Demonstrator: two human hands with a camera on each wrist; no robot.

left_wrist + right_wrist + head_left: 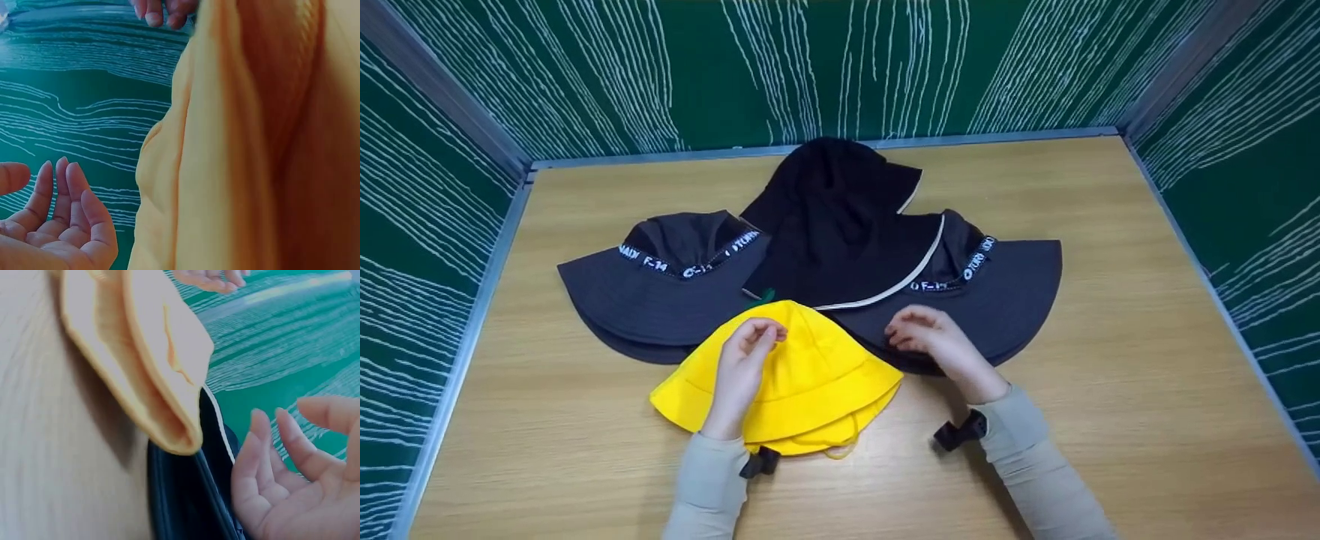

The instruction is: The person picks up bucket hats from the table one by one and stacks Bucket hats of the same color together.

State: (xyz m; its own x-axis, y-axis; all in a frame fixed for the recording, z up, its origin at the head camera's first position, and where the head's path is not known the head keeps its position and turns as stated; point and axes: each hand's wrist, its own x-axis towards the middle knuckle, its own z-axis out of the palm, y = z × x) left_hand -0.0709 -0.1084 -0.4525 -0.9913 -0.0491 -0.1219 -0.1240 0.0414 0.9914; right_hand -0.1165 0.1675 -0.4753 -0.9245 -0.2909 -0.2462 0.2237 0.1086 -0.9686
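- The yellow hat (810, 382) is being seen at the lower centre of the frame, a thin cord (840, 452) being exposed below its brim.
- The left hand (742, 364) is being held over the yellow hat; its fingers are being kept loosely bent, released, with nothing being grasped.
- The right hand (937, 337) is being held right of centre, before the right grey hat (1020, 300); its fingers are being relaxed, nothing being gripped. Whether cloth is being touched cannot be told.
- The right grey hat and the left grey hat (652, 307) are being partly covered by the black hat (840, 232), upper centre, and by the yellow hat.
- Judging by the layout, the hats are being arranged on the table (1110, 435), and a gap between grips is apparently being shown.
- For further adjusting, a light pinch at the yellow brim is probably being called for, the darker hats being left undisturbed.
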